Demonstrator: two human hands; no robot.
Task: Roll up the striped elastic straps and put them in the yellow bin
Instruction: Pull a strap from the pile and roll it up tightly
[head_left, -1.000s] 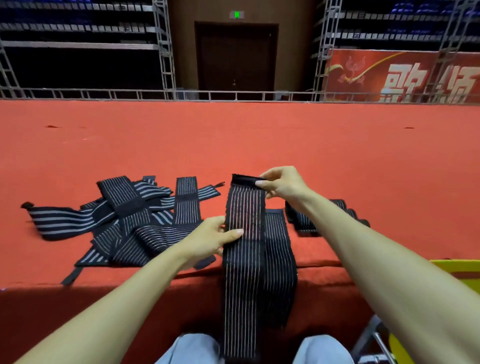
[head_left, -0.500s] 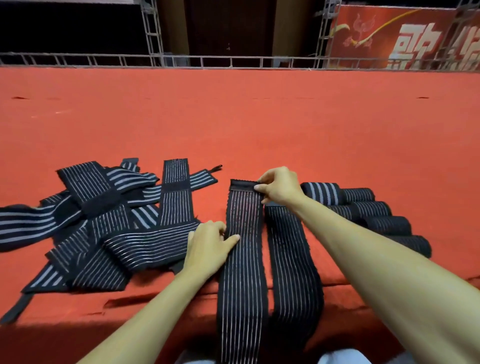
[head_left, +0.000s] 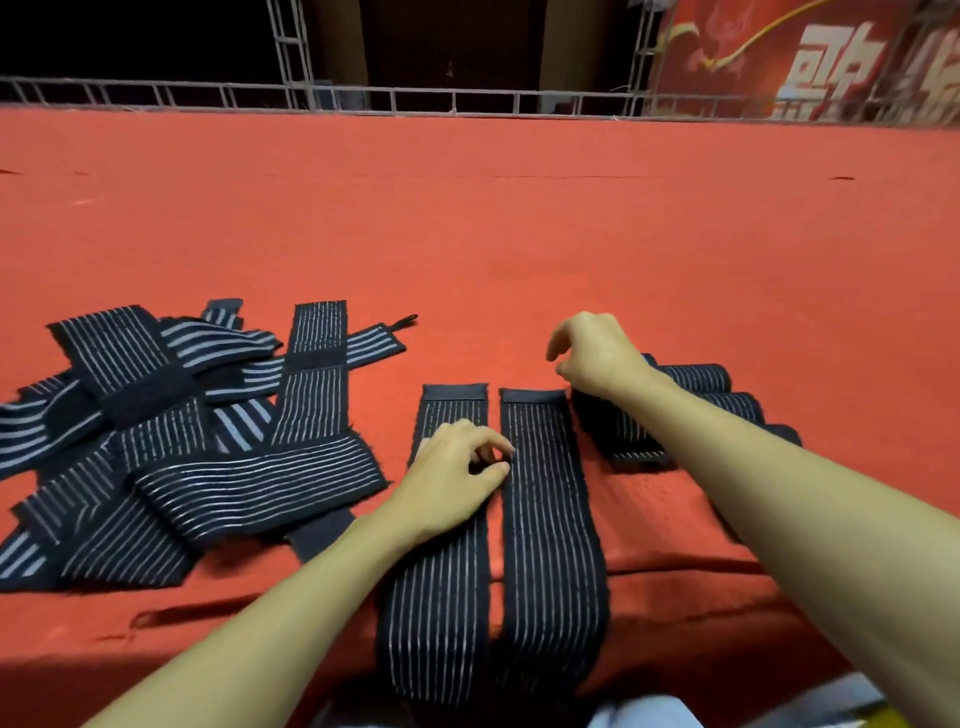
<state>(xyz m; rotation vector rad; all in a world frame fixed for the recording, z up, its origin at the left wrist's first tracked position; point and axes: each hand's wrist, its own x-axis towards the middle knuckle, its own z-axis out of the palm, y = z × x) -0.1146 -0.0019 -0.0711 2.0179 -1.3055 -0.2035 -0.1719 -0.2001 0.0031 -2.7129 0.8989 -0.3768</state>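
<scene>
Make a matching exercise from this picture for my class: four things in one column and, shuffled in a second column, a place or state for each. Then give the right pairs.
Column one
1. left hand
2. right hand
3. pile of unrolled straps
4. rolled straps

Column two
A. lying side by side at the right, partly behind a forearm
B. heaped crosswise at the left of the red table
C. resting on a flat strap
D. loosely curled, holding nothing

Pairs: 1-C, 2-D, 3-B, 4-A
</scene>
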